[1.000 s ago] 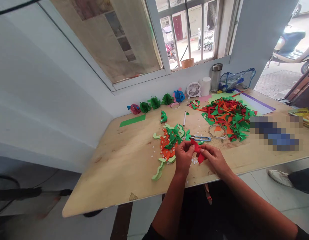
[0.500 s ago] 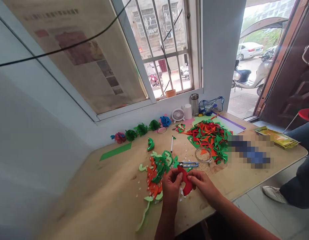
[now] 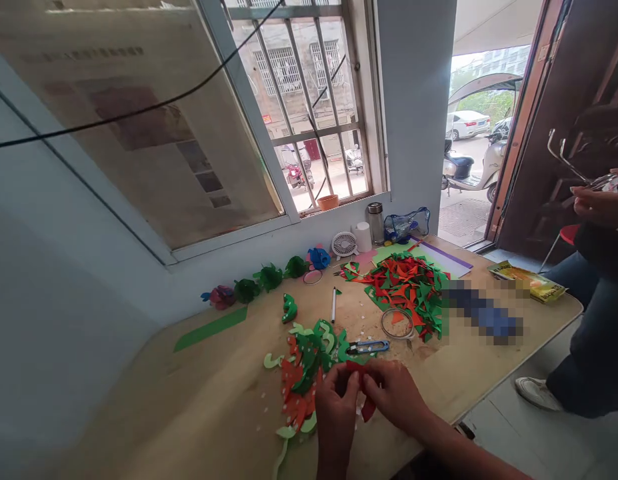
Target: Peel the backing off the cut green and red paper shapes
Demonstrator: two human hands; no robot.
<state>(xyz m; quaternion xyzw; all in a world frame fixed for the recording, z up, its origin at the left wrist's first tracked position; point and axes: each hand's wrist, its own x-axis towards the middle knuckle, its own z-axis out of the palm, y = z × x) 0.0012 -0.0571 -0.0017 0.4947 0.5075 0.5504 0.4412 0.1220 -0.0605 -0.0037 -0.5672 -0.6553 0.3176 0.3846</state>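
Observation:
A curved red piece (image 3: 369,408) is pinched between my two hands over the front part of the wooden table. My left hand (image 3: 337,403) closes thumb and fingers on its upper left side. On its right side, the fingers of my right hand (image 3: 393,393) are closed on it too, and they cover its middle. Just left of my hands lies a pile of orange cut pieces (image 3: 295,393) with green cut pieces (image 3: 309,357) on and behind it. Blue-handled snips (image 3: 369,347) rest right behind my fingers.
A heap of red and green scraps (image 3: 409,287) lies back right, with a metal ring (image 3: 397,323) before it. A white pen (image 3: 333,305), small fan (image 3: 345,245) and flask (image 3: 375,223) stand or lie farther back. A person (image 3: 589,293) stands at right.
The view has shifted right and up. The red piece is turned and bent more between my hands, with less of it showing. More of the person at right, including a hand, is visible.

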